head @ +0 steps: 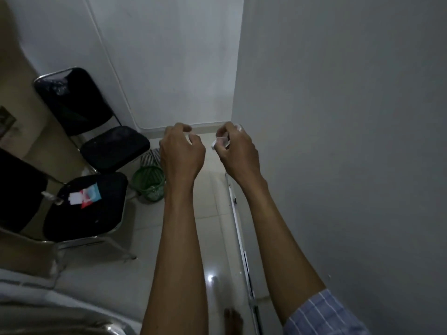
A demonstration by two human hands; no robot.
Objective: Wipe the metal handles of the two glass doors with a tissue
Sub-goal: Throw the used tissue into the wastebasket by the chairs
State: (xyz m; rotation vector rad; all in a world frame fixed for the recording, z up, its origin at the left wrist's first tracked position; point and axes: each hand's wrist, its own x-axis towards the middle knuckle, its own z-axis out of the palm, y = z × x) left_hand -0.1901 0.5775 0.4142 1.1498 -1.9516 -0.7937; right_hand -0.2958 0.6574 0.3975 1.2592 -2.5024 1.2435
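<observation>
Dim white walls [338, 117], pale tiled floor [212, 201], black chairs [96, 131], green basket [148, 182].

Stood along the left wall: two chairs [96, 146], a packet [88, 195] on the nearer seat; basket [150, 182] on floor [212, 201] just right, near corner.

Both forearms are bare from wrist nearly to elbow — no watch, no rings that I can make out. The right arm's sleeve [324, 315] is pale blue with thin white stripes — pushed up. One bare foot [233, 320] shows below.
</observation>
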